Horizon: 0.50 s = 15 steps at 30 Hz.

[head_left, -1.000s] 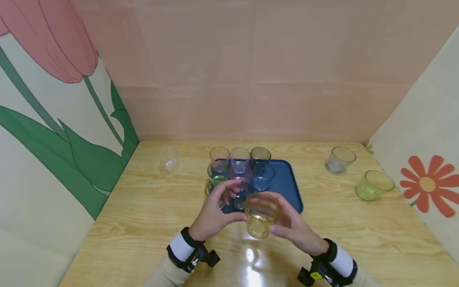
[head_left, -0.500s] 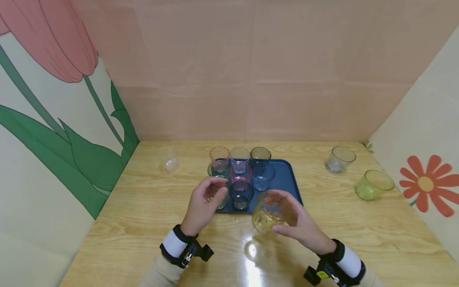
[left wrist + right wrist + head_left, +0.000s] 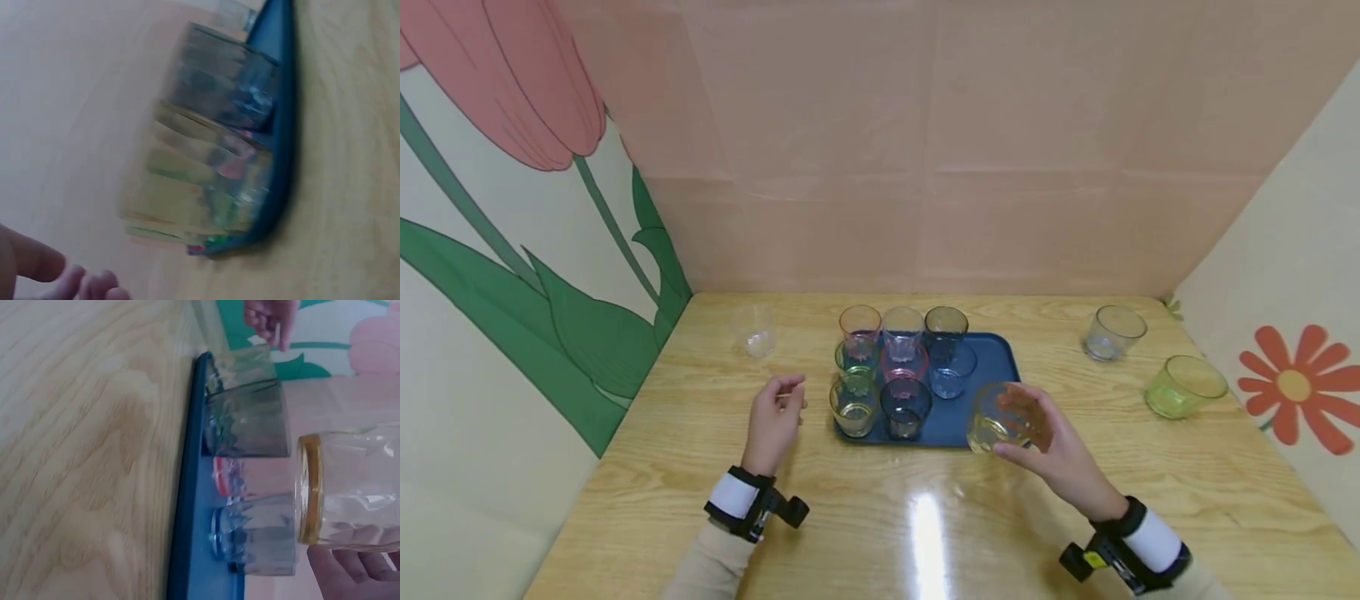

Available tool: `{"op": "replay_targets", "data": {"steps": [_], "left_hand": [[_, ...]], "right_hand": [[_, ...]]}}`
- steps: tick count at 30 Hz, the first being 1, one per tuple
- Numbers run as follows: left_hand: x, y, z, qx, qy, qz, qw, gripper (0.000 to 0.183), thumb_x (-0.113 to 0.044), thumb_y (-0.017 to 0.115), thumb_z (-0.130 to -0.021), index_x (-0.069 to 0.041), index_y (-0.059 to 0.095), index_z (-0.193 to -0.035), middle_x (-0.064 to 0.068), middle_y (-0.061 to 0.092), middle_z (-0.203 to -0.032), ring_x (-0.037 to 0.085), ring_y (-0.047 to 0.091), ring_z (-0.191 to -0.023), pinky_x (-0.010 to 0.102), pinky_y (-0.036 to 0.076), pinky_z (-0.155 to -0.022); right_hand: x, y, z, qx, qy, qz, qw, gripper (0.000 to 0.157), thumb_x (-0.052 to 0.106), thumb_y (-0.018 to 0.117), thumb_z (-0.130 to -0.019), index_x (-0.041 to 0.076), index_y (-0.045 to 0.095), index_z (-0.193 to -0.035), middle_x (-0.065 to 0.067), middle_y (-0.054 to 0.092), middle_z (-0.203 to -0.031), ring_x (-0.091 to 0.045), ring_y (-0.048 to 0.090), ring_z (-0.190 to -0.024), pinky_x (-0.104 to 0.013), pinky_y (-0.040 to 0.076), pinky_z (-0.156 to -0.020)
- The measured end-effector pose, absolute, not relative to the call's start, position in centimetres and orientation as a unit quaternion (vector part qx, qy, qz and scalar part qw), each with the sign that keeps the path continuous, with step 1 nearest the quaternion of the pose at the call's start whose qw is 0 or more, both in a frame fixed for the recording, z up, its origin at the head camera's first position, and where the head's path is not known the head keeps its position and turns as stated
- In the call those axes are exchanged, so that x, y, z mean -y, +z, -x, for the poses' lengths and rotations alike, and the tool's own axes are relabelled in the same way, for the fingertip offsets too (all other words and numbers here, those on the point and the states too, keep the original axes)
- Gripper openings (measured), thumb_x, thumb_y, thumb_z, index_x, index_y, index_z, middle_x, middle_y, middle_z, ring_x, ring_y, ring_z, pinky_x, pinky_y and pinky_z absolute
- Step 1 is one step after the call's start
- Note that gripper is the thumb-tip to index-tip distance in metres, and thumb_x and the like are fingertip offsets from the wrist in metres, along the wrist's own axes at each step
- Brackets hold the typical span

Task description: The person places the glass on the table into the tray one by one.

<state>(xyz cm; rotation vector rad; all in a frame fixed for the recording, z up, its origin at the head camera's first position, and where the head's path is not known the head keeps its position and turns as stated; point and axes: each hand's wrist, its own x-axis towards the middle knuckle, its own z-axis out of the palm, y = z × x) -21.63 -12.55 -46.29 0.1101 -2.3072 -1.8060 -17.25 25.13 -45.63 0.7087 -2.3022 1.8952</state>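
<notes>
The right hand (image 3: 1060,461) has its thumb and fingers clamped on a yellow tumbler (image 3: 991,418), gripping it from the right; the tumbler tilts a little, its thick base towards the blue tray (image 3: 946,427), and hangs over the tray's near right corner, right of the other glasses; the left hand (image 3: 772,427) is just left of the tray, fingers loosely bent, thumb apart from the fingertips in the blurred left wrist view.

On the tray, the near row has a yellow glass (image 3: 853,412) at left and a smoky dark glass (image 3: 905,407) beside it; the middle row runs green glass (image 3: 854,358), red-tinted glass (image 3: 904,364), blue glass (image 3: 952,375) from left to right; the far row runs pink glass (image 3: 860,320), clear glass (image 3: 902,322), black-tinted glass (image 3: 946,320).

Farther out on the wooden table (image 3: 850,517), a colourless tumbler (image 3: 756,336) is at far left; a greyish tumbler (image 3: 1112,335) is at far right, with a lime-green tumbler (image 3: 1183,390) nearer and farther right.
</notes>
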Motion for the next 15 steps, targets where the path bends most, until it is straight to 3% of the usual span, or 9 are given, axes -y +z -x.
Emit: {"op": "replay_targets", "data": {"steps": [6, 10, 13, 15], "left_hand": [[12.7, -49.1, 22.2, 0.837, -0.547, -0.022, 0.006, 0.034, 0.002, 0.060, -0.099, 0.013, 0.059, -0.131, 0.019, 0.067, -0.107, 0.029, 0.067, -0.093, 0.032, 0.055, -0.076], [12.5, -49.9, 22.3, 0.846, -0.531, -0.003, -0.050, 0.038, 0.003, 0.064, -0.096, 0.015, 0.057, -0.131, 0.018, 0.069, -0.106, 0.027, 0.067, -0.097, 0.038, 0.056, -0.085], [12.3, -50.1, 22.3, 0.841, -0.535, 0.002, -0.074, 0.041, 0.004, 0.068, -0.092, 0.014, 0.059, -0.131, 0.017, 0.069, -0.105, 0.025, 0.067, -0.095, 0.038, 0.056, -0.085], [12.1, -50.2, 22.4, 0.841, -0.535, 0.009, -0.076, 0.043, 0.004, 0.071, -0.089, 0.013, 0.060, -0.129, 0.015, 0.069, -0.103, 0.023, 0.066, -0.092, 0.037, 0.056, -0.083]], "right_hand": [[-25.4, -46.1, 17.8, 0.810, 0.559, -0.171, 0.052, 0.076, 0.000, 0.074, -0.090, 0.001, 0.032, -0.153, -0.022, 0.047, -0.145, -0.013, 0.048, -0.129, -0.019, 0.046, -0.096], [-25.7, -46.5, 18.4, 0.834, 0.532, -0.138, 0.044, 0.081, 0.009, 0.078, -0.090, 0.003, 0.030, -0.156, -0.023, 0.046, -0.148, -0.029, 0.046, -0.132, -0.022, 0.046, -0.093], [-25.9, -46.9, 18.8, 0.838, 0.531, -0.125, 0.032, 0.085, 0.011, 0.079, -0.089, 0.002, 0.028, -0.156, -0.024, 0.043, -0.151, -0.038, 0.043, -0.135, -0.020, 0.046, -0.095], [-25.9, -47.2, 19.0, 0.839, 0.532, -0.116, 0.025, 0.085, 0.012, 0.079, -0.089, 0.001, 0.027, -0.156, -0.024, 0.042, -0.153, -0.040, 0.042, -0.137, -0.026, 0.048, -0.099]]}}
